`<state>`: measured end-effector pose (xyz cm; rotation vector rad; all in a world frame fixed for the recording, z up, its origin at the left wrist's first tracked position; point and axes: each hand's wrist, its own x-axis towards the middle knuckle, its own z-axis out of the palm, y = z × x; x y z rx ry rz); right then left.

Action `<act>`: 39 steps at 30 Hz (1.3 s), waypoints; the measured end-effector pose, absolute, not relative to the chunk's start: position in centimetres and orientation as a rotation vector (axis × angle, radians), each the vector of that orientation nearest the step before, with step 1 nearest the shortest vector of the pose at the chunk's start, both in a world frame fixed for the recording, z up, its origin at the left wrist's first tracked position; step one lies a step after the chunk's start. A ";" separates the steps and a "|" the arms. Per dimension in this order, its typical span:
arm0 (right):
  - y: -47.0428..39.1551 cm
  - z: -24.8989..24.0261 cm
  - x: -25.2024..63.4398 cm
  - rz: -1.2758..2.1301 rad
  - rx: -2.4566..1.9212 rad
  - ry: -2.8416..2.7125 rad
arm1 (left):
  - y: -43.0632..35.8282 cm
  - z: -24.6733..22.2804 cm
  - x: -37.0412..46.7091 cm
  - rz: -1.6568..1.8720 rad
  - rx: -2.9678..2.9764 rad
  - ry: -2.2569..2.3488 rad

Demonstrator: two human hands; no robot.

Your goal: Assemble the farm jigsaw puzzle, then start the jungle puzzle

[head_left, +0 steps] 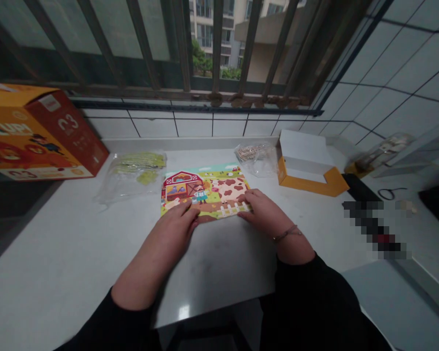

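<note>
A colourful farm picture board (219, 181) is in front of me on the white counter, printed with a red barn, a figure, a spotted cow and a white fence. My left hand (179, 218) grips its near left edge, thumb on top and fingers partly tucked out of sight. At the lower right corner, my right hand (261, 208) pinches the board the same way. Whether the board is one sheet or several pieces I cannot tell.
An orange and red box (69, 131) stands at the left. Behind the board lie a clear bag with green pieces (141, 168) and a bag of thin sticks (254, 153). An open yellow-white box (307, 170) sits to the right, beside a black object (360, 187). A barred window rises behind.
</note>
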<state>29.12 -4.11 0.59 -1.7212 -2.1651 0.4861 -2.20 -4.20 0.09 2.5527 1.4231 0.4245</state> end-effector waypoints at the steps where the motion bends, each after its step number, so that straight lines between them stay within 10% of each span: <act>1: -3.8 0.4 29.0 0.482 -1.699 -2.161 | -3.9 0.0 -2.2 0.422 2.545 1.439; 39: 2.7 -1.5 26.6 0.316 -1.883 -2.068 | 5.4 -1.4 -1.5 0.523 2.482 1.644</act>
